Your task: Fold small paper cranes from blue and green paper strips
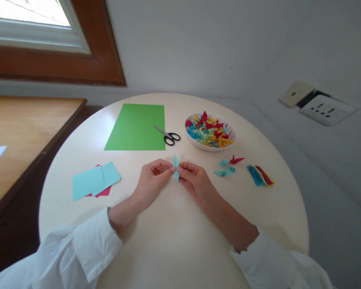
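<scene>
A small light-blue folded origami paper [176, 162] stands upright between my hands, narrow and pointed, with a split at its top. My left hand [155, 176] pinches its left side between thumb and fingers. From the right, my right hand [195, 178] pinches the other side, and the fingertips of both hands nearly meet at its middle. To the right of my right hand lie folded cranes: a blue one [225, 172] and a red one [237, 160] with a light-blue piece beside it.
Behind my hands, scissors [170, 137] rest partly on a green sheet [138, 128]. A white bowl [210, 147] holds many colourful cranes. Light-blue paper squares [90, 181] over red ones lie left; a bundle of coloured strips [260, 176] lies right. The round table [174, 249] stands against a wall.
</scene>
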`<state>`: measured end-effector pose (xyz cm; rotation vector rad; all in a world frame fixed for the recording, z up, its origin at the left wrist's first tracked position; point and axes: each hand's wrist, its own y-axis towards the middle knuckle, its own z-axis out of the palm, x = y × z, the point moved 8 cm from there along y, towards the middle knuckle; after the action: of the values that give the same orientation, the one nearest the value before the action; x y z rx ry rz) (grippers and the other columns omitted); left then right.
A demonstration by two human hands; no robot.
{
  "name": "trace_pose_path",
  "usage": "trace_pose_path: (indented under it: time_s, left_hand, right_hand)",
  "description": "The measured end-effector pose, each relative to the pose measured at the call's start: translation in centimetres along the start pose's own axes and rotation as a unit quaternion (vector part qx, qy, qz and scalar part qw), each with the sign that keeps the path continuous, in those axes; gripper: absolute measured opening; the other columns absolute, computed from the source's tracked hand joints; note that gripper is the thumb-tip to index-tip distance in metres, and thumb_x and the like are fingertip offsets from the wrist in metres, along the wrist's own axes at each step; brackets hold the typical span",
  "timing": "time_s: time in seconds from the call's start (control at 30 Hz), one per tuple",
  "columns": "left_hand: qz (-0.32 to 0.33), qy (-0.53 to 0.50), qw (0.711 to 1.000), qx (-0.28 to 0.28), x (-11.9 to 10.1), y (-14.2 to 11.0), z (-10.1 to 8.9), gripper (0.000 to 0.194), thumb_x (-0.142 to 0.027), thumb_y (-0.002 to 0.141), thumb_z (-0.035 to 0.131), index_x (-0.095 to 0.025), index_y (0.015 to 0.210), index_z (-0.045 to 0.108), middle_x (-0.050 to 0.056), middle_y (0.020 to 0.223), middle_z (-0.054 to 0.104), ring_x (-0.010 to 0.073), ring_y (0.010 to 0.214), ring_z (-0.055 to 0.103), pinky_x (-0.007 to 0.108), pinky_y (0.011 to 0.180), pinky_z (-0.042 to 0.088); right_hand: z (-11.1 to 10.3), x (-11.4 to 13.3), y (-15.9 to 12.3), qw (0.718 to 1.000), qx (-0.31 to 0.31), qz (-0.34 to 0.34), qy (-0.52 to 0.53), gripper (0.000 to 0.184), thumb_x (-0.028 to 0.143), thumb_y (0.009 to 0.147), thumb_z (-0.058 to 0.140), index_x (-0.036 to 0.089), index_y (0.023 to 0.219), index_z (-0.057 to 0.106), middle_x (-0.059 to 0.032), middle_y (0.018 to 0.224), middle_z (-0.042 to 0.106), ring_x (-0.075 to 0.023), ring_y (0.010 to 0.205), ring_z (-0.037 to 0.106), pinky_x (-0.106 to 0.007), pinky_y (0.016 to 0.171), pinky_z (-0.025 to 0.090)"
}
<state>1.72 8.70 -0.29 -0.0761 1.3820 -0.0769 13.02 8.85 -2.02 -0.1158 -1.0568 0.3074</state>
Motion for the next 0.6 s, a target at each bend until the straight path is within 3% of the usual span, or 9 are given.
trace_pose_path:
  time_s: [0.13, 0.37, 0.6]
  left_hand:
    - [-0.013, -0.019, 1.000, 0.003, 0.16, -0.05, 0.13, 0.019, -0.028, 0.058, 0.075, -0.015, 0.066, 0.064, 0.000, 0.062, 0.063, 0.0115, 0.059, 0.056, 0.024, 0.060, 0.043]
    - [-0.026, -0.041, 0.999, -0.002, 0.20, -0.12, 0.27, 0.020, -0.027, 0.056, 0.076, -0.014, 0.065, 0.065, 0.001, 0.061, 0.064, 0.0125, 0.061, 0.058, 0.025, 0.063, 0.045]
    - [-0.006, -0.028, 1.000, -0.004, 0.15, 0.09, 0.15, 0.019, -0.027, 0.059, 0.073, -0.015, 0.066, 0.061, -0.001, 0.062, 0.063, 0.0125, 0.059, 0.058, 0.026, 0.062, 0.045]
  right_hand:
    - [-0.13, -0.02, 0.06, 1.000, -0.006, -0.011, -0.017, 0.023, 0.033, 0.051, 0.081, 0.018, 0.063, 0.067, 0.0026, 0.058, 0.060, -0.0095, 0.058, 0.050, -0.026, 0.062, 0.041]
    - [-0.59, 0.62, 0.18, 0.993, -0.045, -0.087, -0.070, 0.020, 0.032, 0.053, 0.078, 0.019, 0.062, 0.066, 0.0033, 0.057, 0.060, -0.0092, 0.054, 0.049, -0.025, 0.057, 0.039]
    - [-0.48, 0.15, 0.12, 0.996, -0.052, -0.062, -0.032, 0.020, 0.030, 0.052, 0.079, 0.019, 0.064, 0.067, 0.0020, 0.060, 0.062, -0.0102, 0.058, 0.052, -0.026, 0.061, 0.042]
